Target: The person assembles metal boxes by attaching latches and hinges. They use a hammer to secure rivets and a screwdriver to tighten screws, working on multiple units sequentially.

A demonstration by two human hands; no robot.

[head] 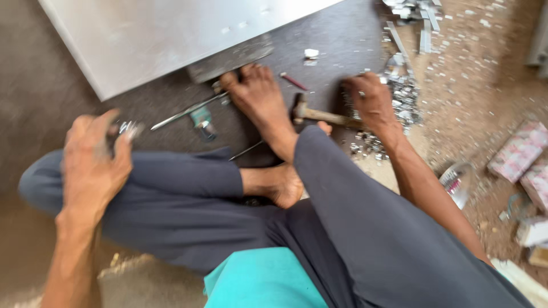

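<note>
Two hands busy: left hand [94, 154] at nine o'clock clutching small metal bits [127, 129]; right hand [374, 102] at two o'clock, grip unclear, by hammer [319, 114]; foot [262, 105] pinning sheet [171, 34].

The small metal piece [127, 130] is shiny and silvery, too blurred to make out its shape. It sits in the fingers of the left hand [94, 162], poking out past the fingertips, above the left knee and clear of the floor.

The heap of clips [402, 97] is a pile of many small bright metal bits, loose and jumbled on the dark floor mat. The right hand [372, 102] rests its fingers in the near edge of the pile. More bits trail from the heap toward the knee.

The hammer [319, 114] lies flat on the mat, wooden handle running under the right hand, dark head just beside the bare foot.
</note>
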